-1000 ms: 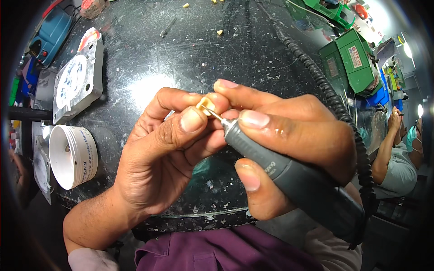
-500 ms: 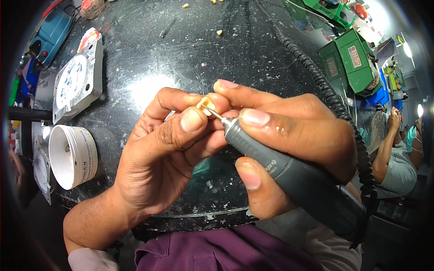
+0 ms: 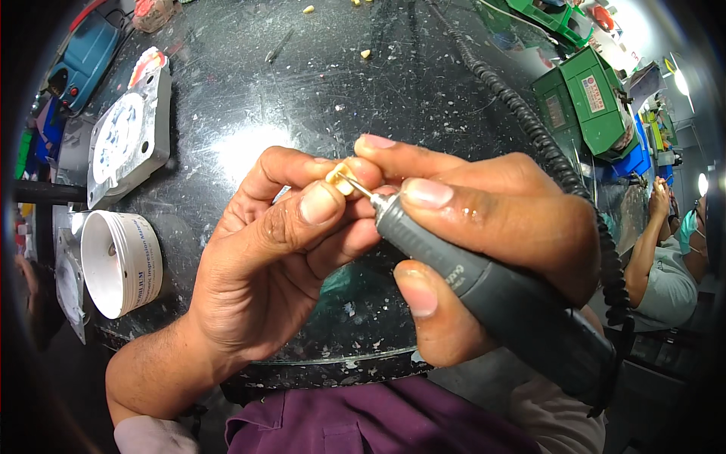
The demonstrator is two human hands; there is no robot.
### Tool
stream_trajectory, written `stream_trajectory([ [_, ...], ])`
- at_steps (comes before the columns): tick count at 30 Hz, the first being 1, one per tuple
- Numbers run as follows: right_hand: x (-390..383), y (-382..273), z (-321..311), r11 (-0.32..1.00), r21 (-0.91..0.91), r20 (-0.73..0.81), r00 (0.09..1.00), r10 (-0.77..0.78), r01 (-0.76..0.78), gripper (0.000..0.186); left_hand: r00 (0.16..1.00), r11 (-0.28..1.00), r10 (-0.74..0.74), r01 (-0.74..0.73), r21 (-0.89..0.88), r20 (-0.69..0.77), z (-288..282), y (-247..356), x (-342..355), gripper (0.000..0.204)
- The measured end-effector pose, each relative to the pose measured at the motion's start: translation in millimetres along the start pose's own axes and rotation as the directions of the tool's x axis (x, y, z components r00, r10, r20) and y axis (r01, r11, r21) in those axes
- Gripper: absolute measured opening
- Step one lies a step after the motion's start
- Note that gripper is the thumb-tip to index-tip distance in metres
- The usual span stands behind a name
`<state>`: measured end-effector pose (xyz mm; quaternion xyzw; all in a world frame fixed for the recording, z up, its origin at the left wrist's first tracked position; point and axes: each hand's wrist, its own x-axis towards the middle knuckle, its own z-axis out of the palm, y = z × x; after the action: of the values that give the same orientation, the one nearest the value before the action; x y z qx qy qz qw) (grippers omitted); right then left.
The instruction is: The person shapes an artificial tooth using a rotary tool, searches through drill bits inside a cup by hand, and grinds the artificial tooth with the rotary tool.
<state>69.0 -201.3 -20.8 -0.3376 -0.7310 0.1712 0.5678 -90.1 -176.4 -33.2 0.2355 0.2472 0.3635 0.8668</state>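
My left hand [image 3: 265, 257] pinches a tiny yellowish piece [image 3: 337, 175] between thumb and fingertips, held above the black round table [image 3: 318, 83]. My right hand [image 3: 484, 227] grips a dark grey rotary handpiece [image 3: 499, 291] like a pen. Its thin metal bit [image 3: 361, 189] touches the small piece. The handpiece's black coiled cord [image 3: 544, 144] runs from its rear end up across the table to the far right. Most of the piece is hidden by my fingers.
A white round tub [image 3: 121, 261] lies on its side at the table's left edge. Behind it is a grey tray with a white round insert [image 3: 125, 136]. Small yellowish bits [image 3: 366, 54] lie far back. Green boxes [image 3: 586, 98] and a seated person [image 3: 669, 257] are at right.
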Motion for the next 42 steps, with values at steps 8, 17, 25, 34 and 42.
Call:
stream_trajectory([
  [8, -3.3, 3.6, 4.6, 0.998, 0.055, -0.024, 1.0, 0.006, -0.004, 0.013, 1.0, 1.0, 0.003, -0.003, -0.005, -0.006, -1.9, 0.1, -1.2, 0.012],
  [17, 1.3, -0.1, -4.3, 0.999, -0.047, 0.138, 0.99, 0.034, -0.028, 0.011, 1.0, 1.0, 0.009, -0.009, -0.002, -0.018, -1.1, -1.4, -0.2, 0.011],
  [25, 1.7, 1.5, -2.0, 0.999, -0.021, 0.075, 0.997, -0.025, 0.026, 0.011, 1.0, 1.0, 0.006, -0.006, 0.002, -0.019, 0.6, -1.7, -0.7, 0.011],
  [34, -4.7, 4.4, -8.0, 0.995, -0.057, 0.181, 0.981, -0.069, 0.081, 0.027, 0.999, 1.0, 0.018, -0.017, 0.022, -0.047, 3.2, -3.1, -1.8, 0.013],
  [42, -1.0, -0.5, -4.0, 0.998, -0.061, 0.097, 0.995, 0.021, -0.015, 0.018, 1.0, 1.0, 0.012, -0.012, -0.009, -0.001, -1.7, -3.5, -1.8, 0.013],
])
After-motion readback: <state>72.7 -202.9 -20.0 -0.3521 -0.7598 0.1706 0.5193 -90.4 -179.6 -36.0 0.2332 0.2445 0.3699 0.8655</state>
